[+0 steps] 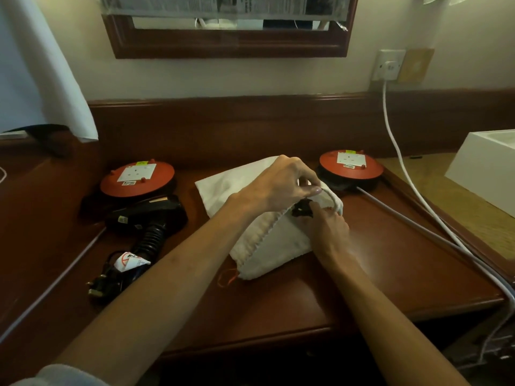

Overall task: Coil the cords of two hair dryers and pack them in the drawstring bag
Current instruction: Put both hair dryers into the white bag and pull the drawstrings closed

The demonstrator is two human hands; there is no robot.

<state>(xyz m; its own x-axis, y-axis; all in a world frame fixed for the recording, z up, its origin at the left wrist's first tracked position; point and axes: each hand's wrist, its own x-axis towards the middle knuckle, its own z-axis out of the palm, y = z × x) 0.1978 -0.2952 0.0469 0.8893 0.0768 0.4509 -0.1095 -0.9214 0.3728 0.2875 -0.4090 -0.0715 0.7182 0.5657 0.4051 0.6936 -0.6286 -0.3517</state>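
My right hand [326, 232] pushing black dryer part [302, 210] into white drawstring bag [273, 240] mouth, fingers curled on it. My left hand [284, 185] pinching bag rim, holding it open. Second hair dryer [147, 215] left on desk [278, 302], cord [111, 280] bundled beside. Two red cable reels [138, 178] behind.

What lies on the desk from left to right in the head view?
Left red cable reel and the black hair dryer in front of it → white drawstring bag, held open by both hands → right red cable reel → white box.
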